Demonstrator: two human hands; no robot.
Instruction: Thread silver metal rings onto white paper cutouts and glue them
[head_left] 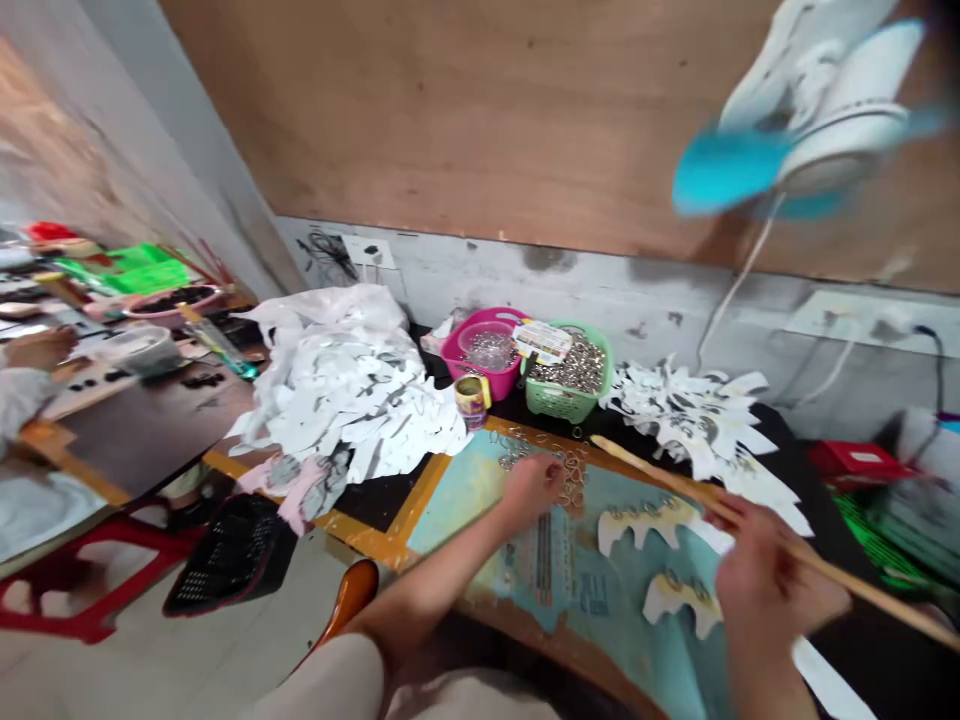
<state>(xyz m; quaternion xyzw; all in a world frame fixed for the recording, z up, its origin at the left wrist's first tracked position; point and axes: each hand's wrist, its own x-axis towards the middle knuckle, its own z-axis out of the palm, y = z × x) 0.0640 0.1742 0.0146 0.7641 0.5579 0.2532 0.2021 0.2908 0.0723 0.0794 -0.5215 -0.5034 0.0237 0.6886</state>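
My left hand [534,483] lies over a loose scatter of metal rings [574,478] on the pale blue work mat [465,490]. Its fingers are drawn together among the rings; what they pinch is hidden. In my right hand [776,580] is a long wooden stick [652,468], its tip reaching left above the mat. Below the stick are two white scalloped cutouts, an upper one [637,528] and a lower one [679,602], with rings lying on them. Thin rods [544,560] lie in the middle of the mat.
A pink basket [452,362] and a green basket [559,400] of metal pieces stand behind, beside a small can [472,395]. White cutouts pile up left [345,390] and right [690,410]. A blue-bladed fan [739,170] hangs upper right. Another person's hand [41,347] shows far left.
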